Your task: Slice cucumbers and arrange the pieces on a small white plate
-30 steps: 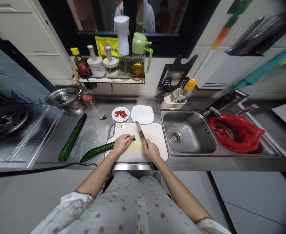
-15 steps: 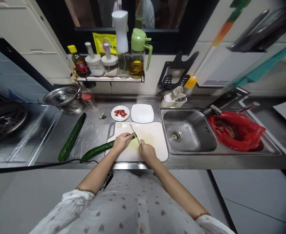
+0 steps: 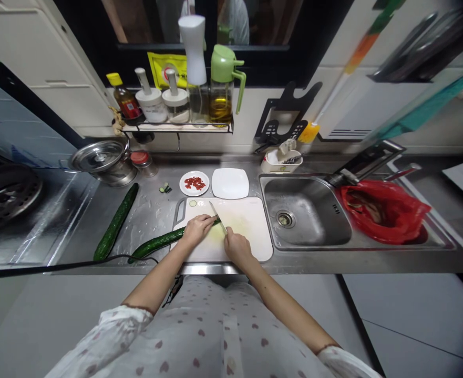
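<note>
On the white cutting board [image 3: 250,236] lies part of a long green cucumber [image 3: 158,243], its other end reaching over the board's left edge onto the counter. My left hand [image 3: 197,229] is closed on the cucumber near its right end. A knife [image 3: 218,217] is in my right hand [image 3: 237,247], fingers wrapped round its handle; the blade points away from me and stands at the cucumber's right end, close to my left fingertips. One pale cucumber slice [image 3: 192,203] rests by the board's upper left corner.
A whole cucumber [image 3: 116,223] lies at left, cucumber ends [image 3: 165,187] behind. Beyond the board stand a plate of chopped red pieces [image 3: 194,183] and a white plate [image 3: 230,183]. The sink [image 3: 306,210] and a red bag [image 3: 384,212] are right; a cable [image 3: 77,264] crosses the left counter.
The knife blade has shifted slightly at the cucumber's end, and my right hand has moved a little to the left. My left hand keeps its hold.
</note>
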Available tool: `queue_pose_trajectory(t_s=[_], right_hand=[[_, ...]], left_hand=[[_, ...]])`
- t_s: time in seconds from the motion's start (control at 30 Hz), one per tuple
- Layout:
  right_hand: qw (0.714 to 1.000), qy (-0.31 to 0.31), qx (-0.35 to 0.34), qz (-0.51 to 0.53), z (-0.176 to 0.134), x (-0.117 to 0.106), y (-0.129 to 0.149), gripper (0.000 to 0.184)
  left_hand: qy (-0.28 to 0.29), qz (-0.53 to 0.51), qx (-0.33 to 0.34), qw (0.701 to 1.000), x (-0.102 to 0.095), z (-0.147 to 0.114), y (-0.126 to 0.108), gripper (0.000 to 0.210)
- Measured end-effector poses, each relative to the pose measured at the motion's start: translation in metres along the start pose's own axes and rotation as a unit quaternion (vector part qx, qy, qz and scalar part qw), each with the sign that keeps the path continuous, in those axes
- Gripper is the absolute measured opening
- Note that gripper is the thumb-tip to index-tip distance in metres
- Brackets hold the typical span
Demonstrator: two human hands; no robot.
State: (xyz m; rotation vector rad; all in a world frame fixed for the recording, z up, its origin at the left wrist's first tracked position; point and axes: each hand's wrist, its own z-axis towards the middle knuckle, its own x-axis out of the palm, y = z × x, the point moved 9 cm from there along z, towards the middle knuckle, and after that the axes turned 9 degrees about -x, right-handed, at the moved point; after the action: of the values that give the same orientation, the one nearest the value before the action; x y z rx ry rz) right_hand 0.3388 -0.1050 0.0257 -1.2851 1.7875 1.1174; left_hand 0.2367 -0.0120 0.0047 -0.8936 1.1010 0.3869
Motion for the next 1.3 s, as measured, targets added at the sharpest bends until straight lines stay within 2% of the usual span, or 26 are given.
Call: queue_pose_trajectory(t_s=[0.5, 0.93, 1.13, 1.3], right_hand=[[0.999, 0.014, 0.004, 0.031, 0.003, 0.005, -0.001, 0.031], [0.999, 0.021, 0.008, 0.037, 0.008, 0.005, 0.001, 0.029], [0.999, 0.002, -0.001, 0.044, 0.014, 0.001, 0.003, 0.030], [0.999, 0.011, 0.000, 0.044, 0.006, 0.005, 0.001, 0.030]], left_hand=[[0.048, -0.006, -0.017, 0.999, 0.000, 0.006, -0.002, 0.030], [0.059, 0.005, -0.019, 0.998, 0.000, 0.008, -0.004, 0.029], [0.064, 0.001, -0.018, 0.998, 0.000, 0.010, -0.004, 0.029], [0.068, -0.001, -0.020, 0.997, -0.001, 0.012, -0.003, 0.029]])
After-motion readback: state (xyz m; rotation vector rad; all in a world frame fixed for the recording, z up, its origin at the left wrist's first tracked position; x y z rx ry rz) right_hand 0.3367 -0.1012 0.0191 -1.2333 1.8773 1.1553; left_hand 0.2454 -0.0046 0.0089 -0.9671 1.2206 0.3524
